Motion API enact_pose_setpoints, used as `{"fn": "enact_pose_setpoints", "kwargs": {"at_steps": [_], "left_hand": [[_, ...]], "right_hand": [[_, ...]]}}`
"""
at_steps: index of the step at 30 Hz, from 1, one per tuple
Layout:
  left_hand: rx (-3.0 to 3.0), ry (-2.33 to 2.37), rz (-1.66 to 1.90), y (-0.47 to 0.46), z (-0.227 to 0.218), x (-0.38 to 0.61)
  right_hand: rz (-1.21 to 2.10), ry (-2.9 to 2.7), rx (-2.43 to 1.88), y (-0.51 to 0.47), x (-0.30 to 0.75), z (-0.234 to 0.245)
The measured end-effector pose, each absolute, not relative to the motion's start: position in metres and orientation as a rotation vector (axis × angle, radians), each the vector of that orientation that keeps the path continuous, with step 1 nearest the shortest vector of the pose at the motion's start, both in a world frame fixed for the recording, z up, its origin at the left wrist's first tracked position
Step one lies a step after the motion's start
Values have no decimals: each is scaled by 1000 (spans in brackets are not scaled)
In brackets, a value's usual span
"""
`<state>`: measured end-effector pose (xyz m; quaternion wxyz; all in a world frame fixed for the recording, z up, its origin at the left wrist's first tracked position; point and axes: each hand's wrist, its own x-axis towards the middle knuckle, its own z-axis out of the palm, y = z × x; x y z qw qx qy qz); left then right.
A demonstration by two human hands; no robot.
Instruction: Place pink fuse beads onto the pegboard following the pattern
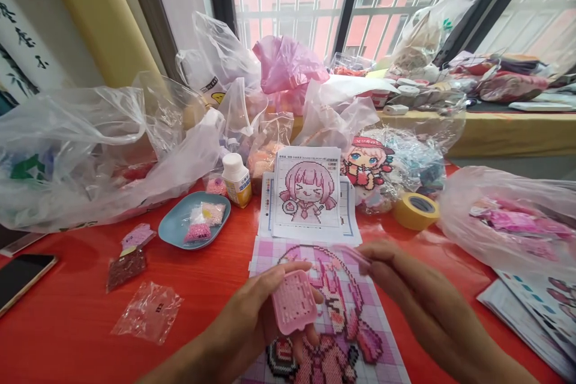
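While the left hand (260, 303) cradles a pink bead tray (294, 303), the right hand (405, 276) pinches pink tweezers (353, 252).
Thumb and curled fingers support the tray above a bead picture (335, 309) on the red bench (200, 291); the tweezers point left over the picture's upper part. Just behind it stands a printed chart (310, 192), and a blue plate (173, 219) bearing bead packets (198, 231) sits to the left.

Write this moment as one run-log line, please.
left hand: holds pink tray | right hand: holds pink tweezers | bead picture: below hands | chart: behind it
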<state>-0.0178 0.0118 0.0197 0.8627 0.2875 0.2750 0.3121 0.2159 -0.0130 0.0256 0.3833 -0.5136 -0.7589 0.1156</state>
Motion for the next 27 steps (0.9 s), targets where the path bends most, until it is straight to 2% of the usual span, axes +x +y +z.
{"fn": "enact_pose_setpoints", "kwargs": {"at_steps": [4,10,19,27], "left_hand": [[523,487,624,6,8,-18],[456,435,615,1,-8,-21],[528,592,516,-6,12,-21],[563,583,530,-9,11,-19]], "right_hand": [[193,-2064,-1145,-18,201,28],[-7,-2159,-1016,-17,204,8],[-110,-2184,-1024,-24,211,-3],[-74,-2191,-940,-25,205,-1]]}}
